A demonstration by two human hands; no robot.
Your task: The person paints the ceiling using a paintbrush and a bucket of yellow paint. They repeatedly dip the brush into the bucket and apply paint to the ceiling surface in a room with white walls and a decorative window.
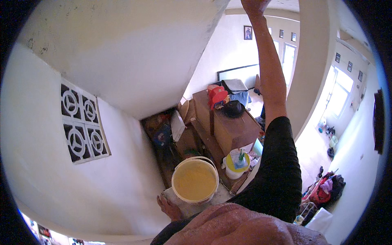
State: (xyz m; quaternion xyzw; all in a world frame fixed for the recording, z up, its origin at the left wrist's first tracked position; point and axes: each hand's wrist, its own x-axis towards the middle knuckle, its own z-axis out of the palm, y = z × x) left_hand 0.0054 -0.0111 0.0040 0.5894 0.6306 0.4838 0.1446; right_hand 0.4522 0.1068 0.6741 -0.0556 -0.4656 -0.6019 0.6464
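A bucket point(195, 180) of cream-yellow paint or similar stuff stands on a pale board point(223, 195) just in front of me, its handle lying up along the far rim. My left hand point(169, 207) rests at the board's left edge, left of the bucket, with fingers apart and nothing seen in them. My right arm reaches high up. Only part of my right hand point(255, 6) shows at the top edge of the picture, near the ceiling; its fingers are cut off, so what it holds or touches is hidden.
A sloping white ceiling point(134, 53) and a wall with a vent block point(83, 122) close in on the left. Below stand a brown cabinet point(237, 128) with a red cap and dark hat, and a yellow-rimmed white tub point(236, 165). A white pillar point(312, 61) rises at right.
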